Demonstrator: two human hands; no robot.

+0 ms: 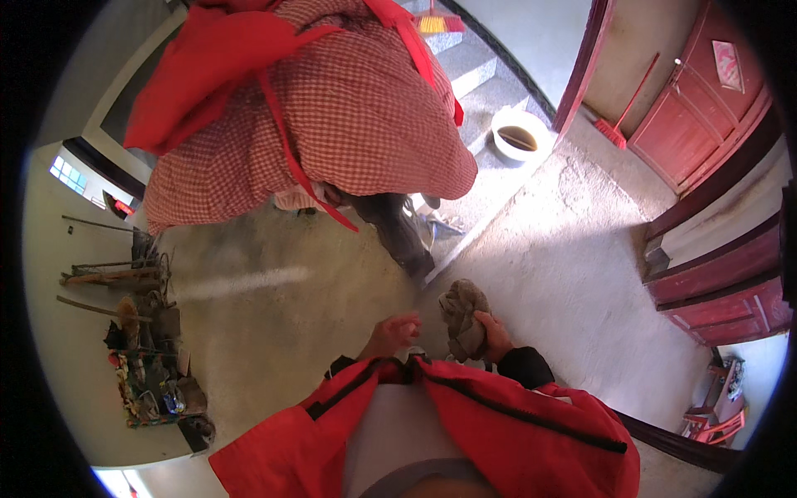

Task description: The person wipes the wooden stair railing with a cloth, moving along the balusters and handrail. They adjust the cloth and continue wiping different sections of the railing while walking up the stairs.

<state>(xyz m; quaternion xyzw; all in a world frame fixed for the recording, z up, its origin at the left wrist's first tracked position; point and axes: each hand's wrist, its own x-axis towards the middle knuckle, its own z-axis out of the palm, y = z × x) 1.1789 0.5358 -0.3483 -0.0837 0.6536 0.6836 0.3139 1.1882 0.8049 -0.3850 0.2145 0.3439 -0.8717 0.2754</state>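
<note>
My right hand (494, 336) grips a bunched grey-brown cloth (462, 314) in front of my red jacket. To its left, my left hand (393, 331) is raised near my chest, slightly blurred, with its fingers partly bent and nothing visible in them. Just ahead, another person stands close, in a red checked garment (367, 106) with loose red straps (283, 134) and dark trousers (389, 230). That person's hands are mostly hidden by the garment.
A white basin (522, 136) of dark liquid stands by the stone steps (476, 81). One red broom (613, 127) leans near a red door (710, 106); another broom (439, 23) is on the steps. Tools and clutter (149, 373) line the left wall.
</note>
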